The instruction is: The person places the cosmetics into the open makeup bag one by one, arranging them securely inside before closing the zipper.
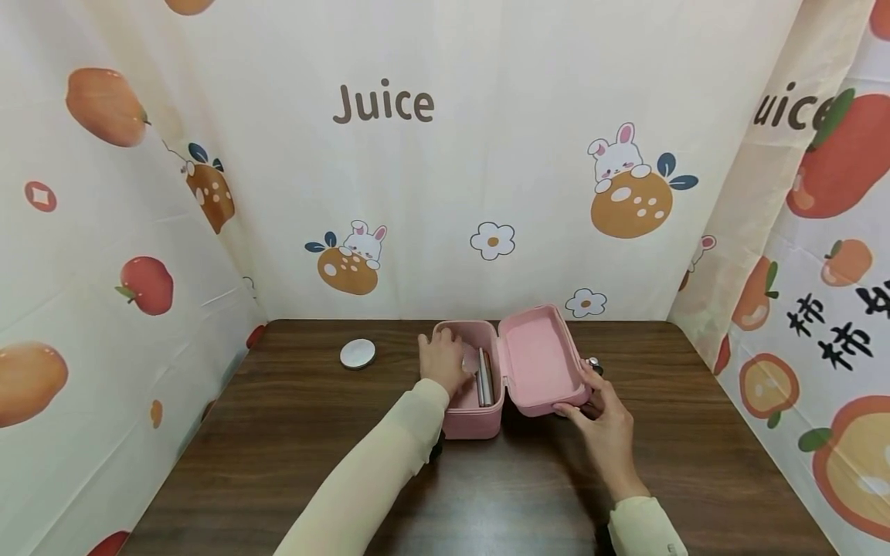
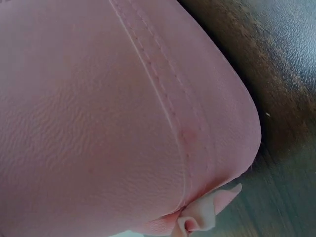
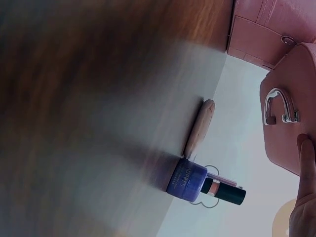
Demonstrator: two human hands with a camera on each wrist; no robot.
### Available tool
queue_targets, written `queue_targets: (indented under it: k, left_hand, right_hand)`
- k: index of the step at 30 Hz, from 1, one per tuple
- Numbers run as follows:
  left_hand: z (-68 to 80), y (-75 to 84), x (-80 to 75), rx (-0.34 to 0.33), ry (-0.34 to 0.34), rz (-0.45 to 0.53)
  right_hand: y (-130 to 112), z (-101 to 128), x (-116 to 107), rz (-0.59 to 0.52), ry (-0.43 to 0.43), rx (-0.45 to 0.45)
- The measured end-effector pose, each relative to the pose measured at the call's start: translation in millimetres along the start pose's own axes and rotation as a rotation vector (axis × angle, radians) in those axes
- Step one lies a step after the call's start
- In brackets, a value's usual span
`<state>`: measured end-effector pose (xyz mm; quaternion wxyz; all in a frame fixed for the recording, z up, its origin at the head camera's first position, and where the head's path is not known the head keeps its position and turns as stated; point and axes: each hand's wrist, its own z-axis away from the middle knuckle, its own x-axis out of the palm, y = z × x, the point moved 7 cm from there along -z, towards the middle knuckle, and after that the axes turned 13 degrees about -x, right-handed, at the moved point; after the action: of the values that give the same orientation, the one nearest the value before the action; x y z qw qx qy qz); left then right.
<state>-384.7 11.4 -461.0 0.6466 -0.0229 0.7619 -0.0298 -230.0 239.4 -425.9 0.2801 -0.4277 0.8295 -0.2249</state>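
A pink case lies open on the dark wooden table [image 1: 292, 432]. Its base [image 1: 473, 413] is on the left and its lid [image 1: 538, 359] is folded out to the right. My left hand [image 1: 445, 359] reaches into the base beside slim silver items [image 1: 484, 377]; how its fingers lie is hidden. My right hand [image 1: 601, 409] pinches the lid's near right corner. In the right wrist view a finger [image 3: 306, 163] rests on the lid's outside near its metal handle [image 3: 279, 106]. The left wrist view is filled by the case's pink stitched skin [image 2: 108, 118].
A round silver disc [image 1: 358, 354] lies on the table left of the case. The right wrist view shows a purple jar [image 3: 186, 180], a dark lipstick tube [image 3: 224, 190] and a tan oval compact [image 3: 200, 127] beyond the lid. Printed cloth walls [image 1: 445, 193] close three sides.
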Motion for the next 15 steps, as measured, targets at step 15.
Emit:
queue_targets:
  k: [15]
  left_hand:
    - [-0.9, 4.4, 9.0, -0.02, -0.067, -0.053]
  right_hand:
    - [-0.3, -0.7, -0.2, -0.002, 0.005, -0.023]
